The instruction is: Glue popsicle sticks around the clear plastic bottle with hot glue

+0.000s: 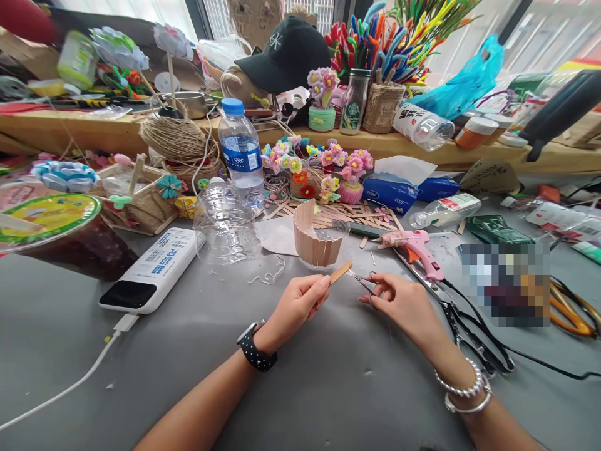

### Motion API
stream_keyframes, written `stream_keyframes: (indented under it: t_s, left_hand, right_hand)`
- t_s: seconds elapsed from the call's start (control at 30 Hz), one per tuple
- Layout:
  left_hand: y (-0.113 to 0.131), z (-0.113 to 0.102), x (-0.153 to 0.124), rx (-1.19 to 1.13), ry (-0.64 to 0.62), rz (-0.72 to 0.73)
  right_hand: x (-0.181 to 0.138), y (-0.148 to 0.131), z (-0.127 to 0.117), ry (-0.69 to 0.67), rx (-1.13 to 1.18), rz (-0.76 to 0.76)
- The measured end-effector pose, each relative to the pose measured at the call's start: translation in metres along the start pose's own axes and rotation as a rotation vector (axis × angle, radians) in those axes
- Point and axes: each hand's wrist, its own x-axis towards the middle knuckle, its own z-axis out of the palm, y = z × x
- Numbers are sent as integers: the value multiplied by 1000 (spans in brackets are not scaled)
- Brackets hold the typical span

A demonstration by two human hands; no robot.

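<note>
Between the thumb and fingers of my left hand (300,302) is a flat wooden craft stick (341,272), its far end pointing up and right. My right hand (399,304) has its fingers in the loops of small metal scissors (365,282). The scissor blades meet the far end of the stick; whether they have cut into it I cannot tell. Just beyond the stick stands a small cup-like piece made of upright wooden sticks (318,249), taller on its left side, with clear plastic showing inside. More loose craft sticks (305,216) lie scattered behind it.
A pink glue gun (416,245) and large black-handled scissors (474,338) lie right of my right hand. A cut clear bottle (225,225), a water bottle (241,156) and a white power bank (157,269) are on the left. A crowded wooden ledge (197,128) runs behind.
</note>
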Motion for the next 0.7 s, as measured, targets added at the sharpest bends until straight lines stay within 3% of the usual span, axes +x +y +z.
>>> stream_keyframes:
  t_s: [0.17,0.3,0.4,0.57,0.7]
  left_hand:
    - [0,0,-1,17,-52,15]
    - [-1,0,-1,39,-65,21]
    - [-2,0,-1,56,-72,23]
    - [-1,1,-1,114,-125,-12]
    - [1,2,-2,154,-153,-35]
  right_hand:
    - [-2,-4,1,74,-132,-55]
    - [-2,-2,4,35,-104,-43]
    - [-1,-3,4,29,84,-40]
    - [-4,-12,1,-17,601,3]
    - [-5,-14,1,-73,792,27]
